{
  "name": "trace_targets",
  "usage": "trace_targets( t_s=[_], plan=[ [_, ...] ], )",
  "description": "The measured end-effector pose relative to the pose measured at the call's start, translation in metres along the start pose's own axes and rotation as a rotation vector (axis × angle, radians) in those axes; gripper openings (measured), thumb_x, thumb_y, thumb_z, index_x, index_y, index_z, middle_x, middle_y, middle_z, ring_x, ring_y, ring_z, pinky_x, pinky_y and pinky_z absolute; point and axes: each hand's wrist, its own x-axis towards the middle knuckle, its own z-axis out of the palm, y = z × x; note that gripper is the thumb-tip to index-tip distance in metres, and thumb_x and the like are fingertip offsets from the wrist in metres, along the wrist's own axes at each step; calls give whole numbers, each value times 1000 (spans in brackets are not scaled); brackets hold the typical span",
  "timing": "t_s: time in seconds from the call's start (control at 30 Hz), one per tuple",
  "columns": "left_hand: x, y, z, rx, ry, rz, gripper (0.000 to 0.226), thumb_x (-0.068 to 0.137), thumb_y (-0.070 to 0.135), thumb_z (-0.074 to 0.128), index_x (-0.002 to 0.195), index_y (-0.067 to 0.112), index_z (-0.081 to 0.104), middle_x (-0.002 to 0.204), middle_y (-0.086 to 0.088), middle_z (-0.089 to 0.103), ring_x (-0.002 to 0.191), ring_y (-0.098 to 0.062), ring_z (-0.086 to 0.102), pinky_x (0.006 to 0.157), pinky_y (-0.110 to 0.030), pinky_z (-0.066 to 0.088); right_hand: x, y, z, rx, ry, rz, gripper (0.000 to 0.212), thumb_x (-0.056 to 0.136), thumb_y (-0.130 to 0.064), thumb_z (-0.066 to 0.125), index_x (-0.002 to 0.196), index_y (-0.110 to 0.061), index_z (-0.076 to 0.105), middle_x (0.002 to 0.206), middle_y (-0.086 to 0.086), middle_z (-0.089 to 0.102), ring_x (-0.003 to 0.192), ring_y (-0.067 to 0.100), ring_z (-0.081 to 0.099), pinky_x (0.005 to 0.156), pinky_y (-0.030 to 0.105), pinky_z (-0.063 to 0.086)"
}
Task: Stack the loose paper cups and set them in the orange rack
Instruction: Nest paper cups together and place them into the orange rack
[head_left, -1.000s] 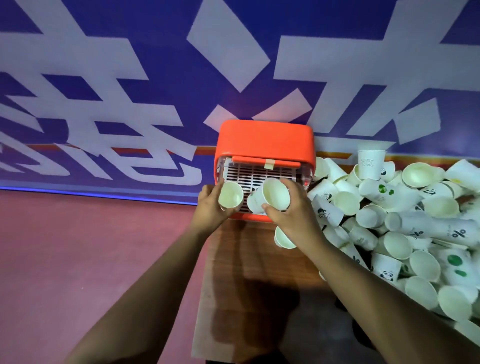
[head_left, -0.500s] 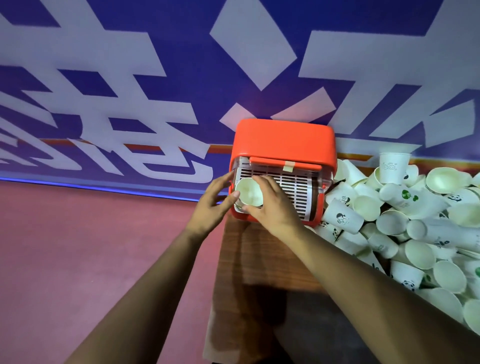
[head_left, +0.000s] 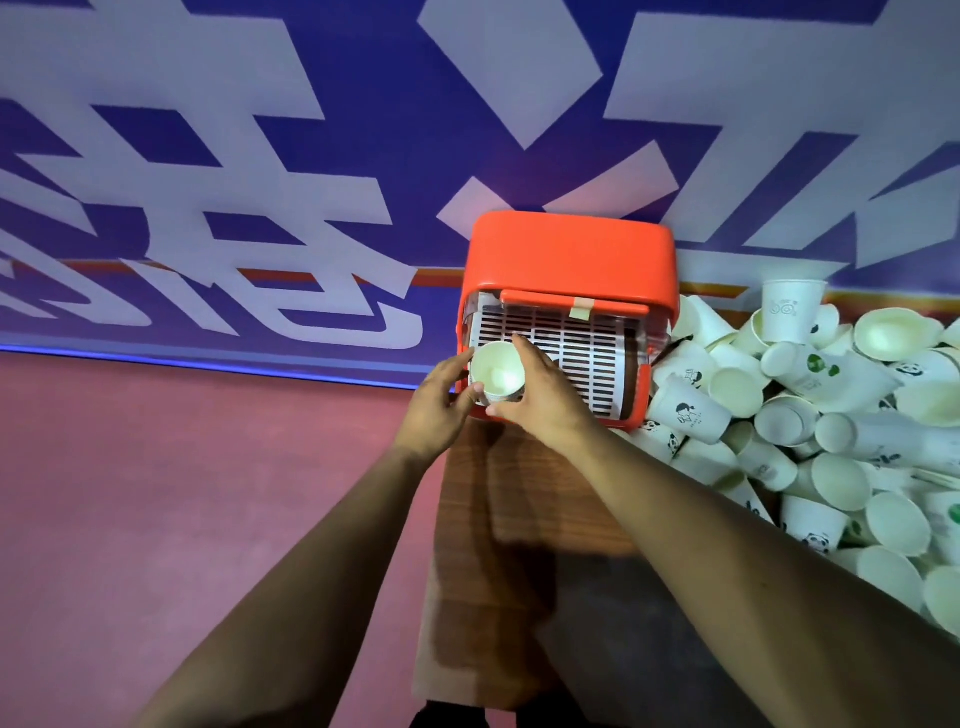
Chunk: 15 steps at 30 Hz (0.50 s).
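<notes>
blue-and-white lettered wall (head_left: 260, 130), pinkish-red floor (head_left: 156, 493), wooden table (head_left: 519, 493)

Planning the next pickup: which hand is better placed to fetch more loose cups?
Right. The loose cups lie right of the orange rack, nearest the right hand; the left hand is beyond the cup stack.
</notes>
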Motion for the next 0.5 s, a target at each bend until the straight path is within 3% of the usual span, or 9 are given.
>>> trace_targets(
  t_s=[0.07, 0.2, 0.33, 0.5],
  plan=[
    [-5, 2, -2, -32, 59, -35, 50, 97, 23, 64, 144, 17, 49, 131, 7, 48, 118, -1, 47, 96, -3, 34, -11, -1, -5, 14, 33, 29, 92, 73, -28, 83, 148, -14, 32, 146, 6, 42, 135, 21, 40, 102, 21, 30],
    [-27, 4, 0, -129, 128, -94, 29, 96, 25, 64, 124, 24, 56, 123, 2, 49, 102, -4, 59, 89, -18, 49, -65, 16, -30, -21, 108, 34, 68, 84, -30, 72, 143, -17, 41, 139, 1, 44, 129, 14, 42, 102, 24, 35],
    [-51, 8, 16, -176, 83, -129, 22, 96, 15, 63, 118, 14, 60, 118, -4, 60, 88, 6, 59, 77, -6, 43, -128, 60, -61, -150, 327, 49, 53, 81, -22, 73, 129, -12, 51, 126, 5, 49, 119, 21, 47, 96, 33, 42],
    [-56, 22, 62, -181, -125, -112, 18, 91, 18, 69, 105, 18, 59, 104, 2, 65, 86, -3, 61, 76, -17, 46, -170, 120, -77, -264, 407, 151, 54, 75, -12, 77, 123, 0, 56, 118, 20, 52, 112, 39, 54, 95, 49, 48]
  ],
)
